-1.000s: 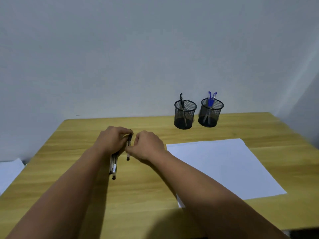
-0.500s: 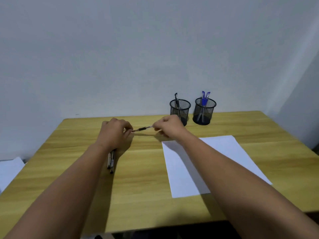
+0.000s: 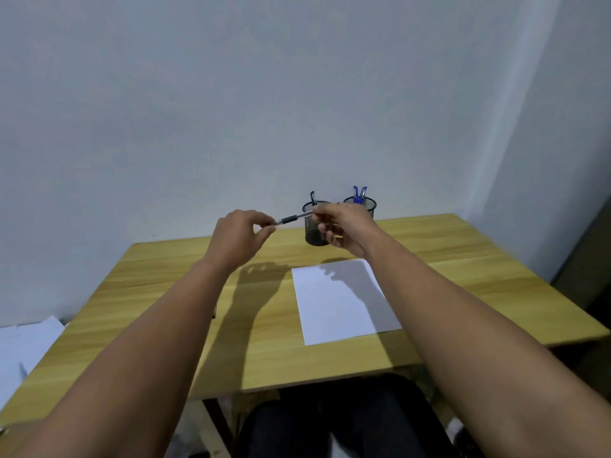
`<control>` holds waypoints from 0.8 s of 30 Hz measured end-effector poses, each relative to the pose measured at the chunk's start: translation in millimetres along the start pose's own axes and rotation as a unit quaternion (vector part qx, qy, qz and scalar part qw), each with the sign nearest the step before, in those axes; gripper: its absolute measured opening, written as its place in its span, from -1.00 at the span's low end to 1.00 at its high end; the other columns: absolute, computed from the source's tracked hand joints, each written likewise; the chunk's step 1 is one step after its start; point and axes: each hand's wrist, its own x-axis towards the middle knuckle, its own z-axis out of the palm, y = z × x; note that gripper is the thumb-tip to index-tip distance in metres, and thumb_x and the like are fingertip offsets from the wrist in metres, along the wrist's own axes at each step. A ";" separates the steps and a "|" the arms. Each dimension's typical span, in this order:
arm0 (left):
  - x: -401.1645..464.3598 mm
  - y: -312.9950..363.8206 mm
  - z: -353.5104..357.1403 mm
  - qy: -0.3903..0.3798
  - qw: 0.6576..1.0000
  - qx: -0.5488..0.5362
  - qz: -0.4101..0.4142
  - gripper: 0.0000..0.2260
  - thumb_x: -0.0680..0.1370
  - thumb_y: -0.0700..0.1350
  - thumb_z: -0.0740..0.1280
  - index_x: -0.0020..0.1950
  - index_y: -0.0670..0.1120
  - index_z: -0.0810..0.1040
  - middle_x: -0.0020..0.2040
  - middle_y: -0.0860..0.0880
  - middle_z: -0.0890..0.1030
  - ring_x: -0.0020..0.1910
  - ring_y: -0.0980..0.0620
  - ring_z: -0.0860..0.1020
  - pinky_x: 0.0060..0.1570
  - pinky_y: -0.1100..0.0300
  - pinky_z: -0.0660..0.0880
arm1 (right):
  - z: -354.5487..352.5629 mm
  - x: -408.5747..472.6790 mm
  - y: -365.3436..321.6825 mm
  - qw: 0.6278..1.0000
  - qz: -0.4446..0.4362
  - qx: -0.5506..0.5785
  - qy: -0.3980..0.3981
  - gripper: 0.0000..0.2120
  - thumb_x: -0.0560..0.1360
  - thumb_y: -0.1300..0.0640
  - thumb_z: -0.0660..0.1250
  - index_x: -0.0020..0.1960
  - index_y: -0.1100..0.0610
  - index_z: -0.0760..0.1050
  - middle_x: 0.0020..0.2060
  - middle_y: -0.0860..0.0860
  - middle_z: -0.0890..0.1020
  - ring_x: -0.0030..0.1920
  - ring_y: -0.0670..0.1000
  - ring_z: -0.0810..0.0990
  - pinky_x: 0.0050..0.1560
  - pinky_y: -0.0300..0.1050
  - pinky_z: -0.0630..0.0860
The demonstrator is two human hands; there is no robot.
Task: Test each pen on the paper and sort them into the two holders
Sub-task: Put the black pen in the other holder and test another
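Note:
Both hands are raised above the table with one black pen (image 3: 292, 218) stretched between them. My left hand (image 3: 241, 238) pinches the pen's left end with thumb and forefinger. My right hand (image 3: 340, 228) grips the other end, in front of the holders. The left black mesh holder (image 3: 312, 239) has a black pen (image 3: 313, 196) in it. The right mesh holder (image 3: 368, 206), partly hidden by my right hand, holds two blue pens (image 3: 358, 193). The white paper (image 3: 340, 302) lies flat below my right forearm. My left forearm hides the other loose pens except one tip (image 3: 214, 315).
The wooden table (image 3: 158, 292) stands against a plain wall, its front edge near my lap. White sheets (image 3: 23, 348) lie lower, beyond the table's left side. The wall turns a corner past the right edge.
Both hands rose from the tabletop with the single pen held between them. The bunch of pens stayed on the table. The view shifted back, so the table's front edge and my lap now show.

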 end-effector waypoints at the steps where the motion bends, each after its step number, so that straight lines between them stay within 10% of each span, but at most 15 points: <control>1: -0.9 6.5 0.4 -0.001 1.000 -0.015 0.001 -0.87 0.59 0.01 0.42 0.08 0.07 0.72 0.04 0.13 0.73 0.08 0.02 0.63 0.15 -0.02 0.53 | -1.9 -3.8 -1.3 1.000 -0.002 0.016 -0.001 -0.89 0.58 0.15 0.48 -0.11 0.12 0.64 -0.30 -0.03 0.69 -0.39 -0.10 0.54 -0.45 -0.31 0.42; 8: -8.3 46.7 10.8 -0.013 0.986 -0.162 -0.028 -0.84 0.57 -0.05 0.45 0.09 -0.08 0.73 0.01 0.07 0.73 -0.04 0.34 0.61 -0.11 0.58 0.38 | 1.5 -17.3 5.3 0.997 -0.026 0.067 0.029 -0.80 0.68 0.04 0.38 -0.08 0.08 0.64 -0.38 -0.08 0.61 -0.45 -0.13 0.50 -0.47 -0.32 0.36; 17: -18.1 67.6 16.2 -0.078 0.966 -0.239 -0.066 -0.80 0.62 -0.10 0.39 -0.06 -0.21 0.71 -0.21 -0.04 0.70 -0.52 0.28 0.43 -0.44 0.44 0.29 | 11.0 -0.6 22.8 0.993 -0.035 0.045 0.101 -0.68 0.72 0.00 0.29 -0.16 0.10 0.56 -0.44 -0.03 0.43 -0.51 -0.08 0.32 -0.51 -0.26 0.23; 24: -20.3 60.4 36.1 -0.098 0.949 -0.269 -0.130 -0.73 0.60 -0.04 0.41 -0.19 -0.19 0.70 -0.42 0.08 0.60 -0.54 0.14 0.22 -0.43 0.24 0.23 | 14.4 14.1 35.5 0.987 -0.015 -0.007 0.162 -0.65 0.71 0.07 0.23 -0.23 0.12 0.51 -0.46 0.01 0.40 -0.57 -0.01 0.24 -0.50 -0.24 0.16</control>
